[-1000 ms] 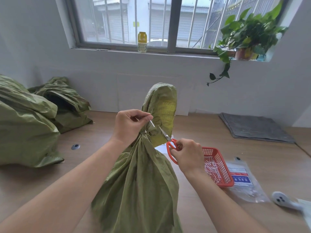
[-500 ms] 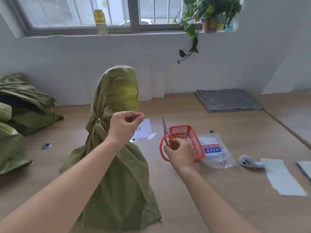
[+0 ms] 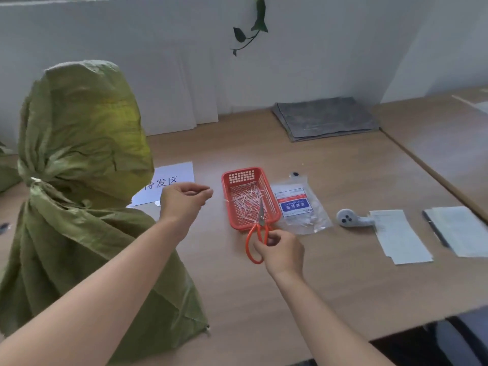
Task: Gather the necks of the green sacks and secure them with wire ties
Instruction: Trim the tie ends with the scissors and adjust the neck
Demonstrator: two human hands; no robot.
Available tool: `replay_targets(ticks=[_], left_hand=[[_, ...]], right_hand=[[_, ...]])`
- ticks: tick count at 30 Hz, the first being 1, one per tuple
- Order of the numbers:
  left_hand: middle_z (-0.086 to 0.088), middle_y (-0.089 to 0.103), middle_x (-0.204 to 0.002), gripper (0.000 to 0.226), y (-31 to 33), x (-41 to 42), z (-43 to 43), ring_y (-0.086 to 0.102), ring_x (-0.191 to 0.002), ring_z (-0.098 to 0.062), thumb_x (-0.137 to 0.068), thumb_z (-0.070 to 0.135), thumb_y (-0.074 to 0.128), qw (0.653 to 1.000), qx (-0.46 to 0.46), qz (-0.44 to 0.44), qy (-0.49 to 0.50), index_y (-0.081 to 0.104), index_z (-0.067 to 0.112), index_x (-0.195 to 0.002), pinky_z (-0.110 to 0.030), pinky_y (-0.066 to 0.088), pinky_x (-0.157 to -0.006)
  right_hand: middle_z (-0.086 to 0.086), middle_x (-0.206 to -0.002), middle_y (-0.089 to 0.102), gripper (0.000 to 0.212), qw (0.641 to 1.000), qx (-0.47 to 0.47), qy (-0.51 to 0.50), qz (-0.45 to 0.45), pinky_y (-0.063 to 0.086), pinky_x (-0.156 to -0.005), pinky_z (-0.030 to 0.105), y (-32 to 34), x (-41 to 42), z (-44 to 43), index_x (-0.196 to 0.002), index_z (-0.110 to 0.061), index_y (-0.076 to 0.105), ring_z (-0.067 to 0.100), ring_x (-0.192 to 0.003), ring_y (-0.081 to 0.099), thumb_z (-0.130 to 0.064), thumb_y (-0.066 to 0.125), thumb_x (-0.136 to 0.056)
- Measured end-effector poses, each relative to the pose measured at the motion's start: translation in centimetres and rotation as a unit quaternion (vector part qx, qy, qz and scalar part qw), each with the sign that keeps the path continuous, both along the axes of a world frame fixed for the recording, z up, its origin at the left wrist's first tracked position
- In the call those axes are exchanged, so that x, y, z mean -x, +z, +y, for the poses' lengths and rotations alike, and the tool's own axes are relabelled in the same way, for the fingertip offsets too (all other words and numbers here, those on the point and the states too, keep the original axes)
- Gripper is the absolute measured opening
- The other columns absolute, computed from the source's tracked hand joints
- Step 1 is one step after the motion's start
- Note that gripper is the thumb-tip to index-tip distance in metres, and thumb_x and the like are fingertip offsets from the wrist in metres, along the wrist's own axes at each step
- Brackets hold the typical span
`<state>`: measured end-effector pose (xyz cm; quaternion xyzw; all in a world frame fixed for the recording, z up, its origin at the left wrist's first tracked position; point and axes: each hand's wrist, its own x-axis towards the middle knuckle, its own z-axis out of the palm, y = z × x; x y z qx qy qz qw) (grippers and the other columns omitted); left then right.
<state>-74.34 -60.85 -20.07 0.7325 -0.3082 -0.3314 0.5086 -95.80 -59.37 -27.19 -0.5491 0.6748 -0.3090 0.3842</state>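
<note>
White sheet (image 3: pixel 182 170): "发区" legible; packet label (image 3: pixel 293 202) blurred, unreadable.

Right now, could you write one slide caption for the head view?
Green sack tied at neck; right hand holds orange scissors over red basket of wire ties.

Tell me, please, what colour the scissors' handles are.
The scissors have orange-red handles, clearest in the head view, held by the right hand.

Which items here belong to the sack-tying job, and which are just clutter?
Job:
green sack
white tie round its neck
red basket of loose ties
orange scissors, gripped by the right hand
clear packet, probably spare ties

Lying about:
grey cloth
paper sheets
white gadget
printed sign
vine
</note>
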Motion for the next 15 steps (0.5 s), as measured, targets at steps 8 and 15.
replay_targets(ticks=[8, 15], left_hand=[[-0.012, 0.077, -0.08, 0.003, -5.5, 2.6, -7.7, 0.066, -0.07, -0.02, -0.085, 0.006, 0.081, 0.997, -0.065, 0.033, -0.021, 0.079, 0.009, -0.085, -0.037, 0.059, -0.08], [-0.008, 0.071, -0.083, 0.007, -9.6, 3.8, -11.9, 0.064, -0.072, -0.018, -0.09, 0.005, 0.076, 0.99, -0.124, 0.05, -0.048, 0.075, 0.007, -0.096, -0.033, 0.059, -0.081]], right_hand=[[-0.016, -0.067, 0.065, 0.029, 0.995, -0.083, -0.05, 0.01, 0.045, -0.062, 0.018, -4.9, 2.6, -2.9, -0.076, -0.028, 0.064, 0.007, -0.071, 0.067, -0.02, 0.091, -0.072], [-0.013, -0.071, 0.066, 0.026, 0.983, -0.16, -0.071, 0.057, 0.042, -0.062, 0.019, -9.9, 4.4, -4.1, -0.082, -0.026, 0.067, 0.012, -0.076, 0.068, -0.015, 0.088, -0.073]])
